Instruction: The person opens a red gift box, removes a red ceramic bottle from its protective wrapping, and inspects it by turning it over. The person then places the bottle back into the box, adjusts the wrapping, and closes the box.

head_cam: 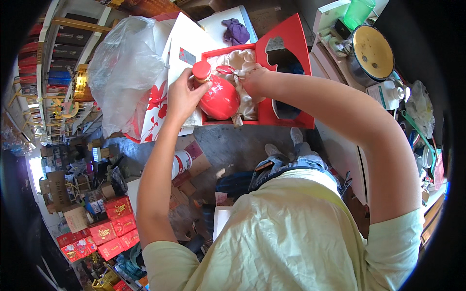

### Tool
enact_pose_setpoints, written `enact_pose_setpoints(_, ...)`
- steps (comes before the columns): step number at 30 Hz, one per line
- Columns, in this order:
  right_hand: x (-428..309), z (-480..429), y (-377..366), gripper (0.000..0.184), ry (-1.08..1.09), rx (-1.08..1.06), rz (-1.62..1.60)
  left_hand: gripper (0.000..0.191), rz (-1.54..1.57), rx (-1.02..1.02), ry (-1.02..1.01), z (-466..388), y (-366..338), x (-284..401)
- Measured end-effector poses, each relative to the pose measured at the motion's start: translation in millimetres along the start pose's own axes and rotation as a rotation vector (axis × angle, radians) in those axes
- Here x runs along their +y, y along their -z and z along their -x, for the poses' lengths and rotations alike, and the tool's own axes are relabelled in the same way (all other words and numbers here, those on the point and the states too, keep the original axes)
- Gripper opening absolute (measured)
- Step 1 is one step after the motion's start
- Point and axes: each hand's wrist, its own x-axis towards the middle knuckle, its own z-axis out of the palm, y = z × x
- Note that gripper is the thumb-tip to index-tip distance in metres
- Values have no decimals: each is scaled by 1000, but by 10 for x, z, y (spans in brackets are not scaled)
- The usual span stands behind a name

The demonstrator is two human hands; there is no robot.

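Observation:
A glossy red bottle (220, 96) with a round red cap (201, 70) lies tilted over the near left part of an open red gift box (256, 118). My left hand (184, 94) grips it at the neck, with the thumb just below the cap. Cream satin lining (236, 58) fills the box behind and beside the bottle. My right hand (254, 83) is inside the box with its fingers curled into bunched satin; some fingertips are hidden. A red ribbon (225, 69) shows between the bottle and that hand. The box's red cut-out flap (291, 47) stands open at the right.
Clear plastic film (125, 69) and a white flower-printed panel (156, 112) lie left of the box. Behind it is a purple cloth (236, 32). A pot (372, 54) and a pump bottle (387, 94) crowd the right-hand surface. Red cartons (113, 225) are stacked at lower left.

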Motion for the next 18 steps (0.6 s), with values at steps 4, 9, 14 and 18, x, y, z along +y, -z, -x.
enact_pose_setpoints(4,103,124,67,37,56,40,-93,31,25,17,42,237,143,237)
enact_pose_setpoints(9,74,164,192,52,88,-22,-8,36,200,118,-38,335,315,298)
enact_pose_setpoints(14,44,96,18,69,14,200,-187,42,188,173,-64,359,497,164)
enact_pose_setpoints(18,-93,12,144,60,31,9,-41,41,71,264,-101,429,503,119)
